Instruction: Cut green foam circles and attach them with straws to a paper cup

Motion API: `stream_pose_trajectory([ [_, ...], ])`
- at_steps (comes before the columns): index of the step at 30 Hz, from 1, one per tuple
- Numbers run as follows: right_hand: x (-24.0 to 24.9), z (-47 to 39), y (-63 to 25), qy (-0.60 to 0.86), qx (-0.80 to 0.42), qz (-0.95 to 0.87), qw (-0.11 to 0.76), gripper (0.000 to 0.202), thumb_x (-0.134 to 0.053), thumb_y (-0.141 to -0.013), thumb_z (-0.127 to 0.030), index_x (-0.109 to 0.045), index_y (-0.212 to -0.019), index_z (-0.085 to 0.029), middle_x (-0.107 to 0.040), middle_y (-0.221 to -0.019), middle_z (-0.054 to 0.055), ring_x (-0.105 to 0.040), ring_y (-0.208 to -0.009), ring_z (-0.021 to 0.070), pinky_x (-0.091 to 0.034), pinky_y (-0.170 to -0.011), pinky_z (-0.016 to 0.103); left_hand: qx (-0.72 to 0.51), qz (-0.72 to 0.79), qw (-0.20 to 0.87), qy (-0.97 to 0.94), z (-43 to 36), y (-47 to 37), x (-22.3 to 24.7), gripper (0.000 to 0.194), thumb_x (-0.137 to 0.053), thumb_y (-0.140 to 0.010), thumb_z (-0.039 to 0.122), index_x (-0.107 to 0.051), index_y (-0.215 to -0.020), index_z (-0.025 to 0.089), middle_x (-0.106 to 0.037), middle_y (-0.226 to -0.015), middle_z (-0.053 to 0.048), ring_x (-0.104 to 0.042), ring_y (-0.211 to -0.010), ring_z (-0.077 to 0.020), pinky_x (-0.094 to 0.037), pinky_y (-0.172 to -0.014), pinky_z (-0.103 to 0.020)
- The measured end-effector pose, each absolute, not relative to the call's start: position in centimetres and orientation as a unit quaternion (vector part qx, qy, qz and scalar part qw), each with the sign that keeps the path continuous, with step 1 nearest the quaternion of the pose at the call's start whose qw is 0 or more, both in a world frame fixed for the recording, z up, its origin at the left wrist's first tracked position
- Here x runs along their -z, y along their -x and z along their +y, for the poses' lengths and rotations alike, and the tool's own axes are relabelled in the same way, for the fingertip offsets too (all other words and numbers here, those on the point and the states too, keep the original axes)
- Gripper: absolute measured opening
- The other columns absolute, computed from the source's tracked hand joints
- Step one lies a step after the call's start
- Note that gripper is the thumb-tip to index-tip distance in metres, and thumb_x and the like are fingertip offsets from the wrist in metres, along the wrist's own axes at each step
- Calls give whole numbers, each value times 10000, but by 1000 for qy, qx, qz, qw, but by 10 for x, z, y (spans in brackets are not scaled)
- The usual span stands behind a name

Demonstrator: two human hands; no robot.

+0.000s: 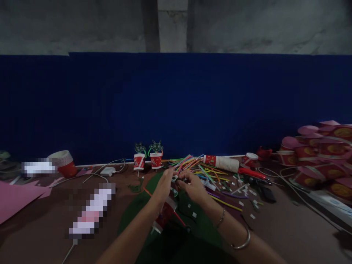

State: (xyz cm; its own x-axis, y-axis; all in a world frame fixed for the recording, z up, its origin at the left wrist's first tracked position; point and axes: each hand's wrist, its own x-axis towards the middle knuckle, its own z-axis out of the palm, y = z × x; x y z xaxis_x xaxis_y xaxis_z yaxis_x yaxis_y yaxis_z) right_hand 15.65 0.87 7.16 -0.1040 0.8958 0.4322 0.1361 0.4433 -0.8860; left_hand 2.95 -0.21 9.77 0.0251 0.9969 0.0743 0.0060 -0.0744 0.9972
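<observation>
My left hand (164,186) is closed around the upper part of a paper cup puppet, whose red cup (162,216) hangs tilted below the fingers. A red straw (180,219) sticks out from its side, with a small dark piece at the tip. The fingers of my right hand (193,187) pinch close to the left fingertips, at a small dark cutout (175,192) with pale round spots. Fingers partly hide that cutout. Two similar cup puppets, one (139,161) beside another (156,160), stand upright beyond my hands.
Colourful straws (192,161) lie in a heap, with stacked paper cups (222,163) on their side. Under my hands is a dark green sheet (132,220). At right are a red-handled tool (254,173), cables and piled red cups (310,154). Upright stacked cups (64,163) and pink paper (19,200) lie left.
</observation>
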Motion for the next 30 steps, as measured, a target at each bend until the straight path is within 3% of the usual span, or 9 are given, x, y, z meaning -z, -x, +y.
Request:
stream_pose_trajectory([
  [4, -72, 15, -162, 437, -393, -600, 543, 168, -600, -662, -309, -531, -584, -178, -473, -596, -29, -441, -601, 128, -355, -587, 244, -481, 481, 466, -566, -2, -28, -100, 269, -586, -708, 403, -617, -831, 166, -546, -569, 17, -486, -503, -108, -372, -461, -206],
  [9, -77, 12, -163, 440, -485, -534, 536, 248, -656, -622, -381, -536, -580, -168, -472, -539, -45, -402, -537, 104, -313, -529, 226, -476, 465, 459, -589, 1, -26, -99, 193, -626, -669, 337, -596, -707, 151, -529, -553, 22, -456, -503, -94, -347, -463, -200],
  [14, -81, 10, -165, 404, -561, -506, 516, 279, -673, -625, -409, -543, -607, -163, -457, -521, -55, -354, -477, 79, -259, -482, 216, -482, 467, 457, -583, 3, -23, -99, 211, -606, -686, 356, -579, -659, 150, -482, -500, 40, -417, -457, -80, -296, -431, -193],
  [22, -79, 13, -167, 428, -476, -582, 501, 331, -713, -583, -393, -481, -522, -166, -399, -513, -64, -323, -498, 75, -239, -495, 214, -449, 458, 519, -565, 4, -22, -96, 292, -615, -678, 438, -553, -633, 157, -473, -474, 49, -410, -399, -70, -283, -394, -188],
  [30, -79, 12, -169, 404, -500, -584, 496, 302, -649, -664, -431, -526, -580, -168, -406, -512, -60, -324, -479, 76, -254, -476, 208, -460, 474, 516, -546, 8, -20, -94, 339, -628, -664, 479, -534, -620, 156, -452, -456, 58, -369, -366, -58, -247, -369, -183],
])
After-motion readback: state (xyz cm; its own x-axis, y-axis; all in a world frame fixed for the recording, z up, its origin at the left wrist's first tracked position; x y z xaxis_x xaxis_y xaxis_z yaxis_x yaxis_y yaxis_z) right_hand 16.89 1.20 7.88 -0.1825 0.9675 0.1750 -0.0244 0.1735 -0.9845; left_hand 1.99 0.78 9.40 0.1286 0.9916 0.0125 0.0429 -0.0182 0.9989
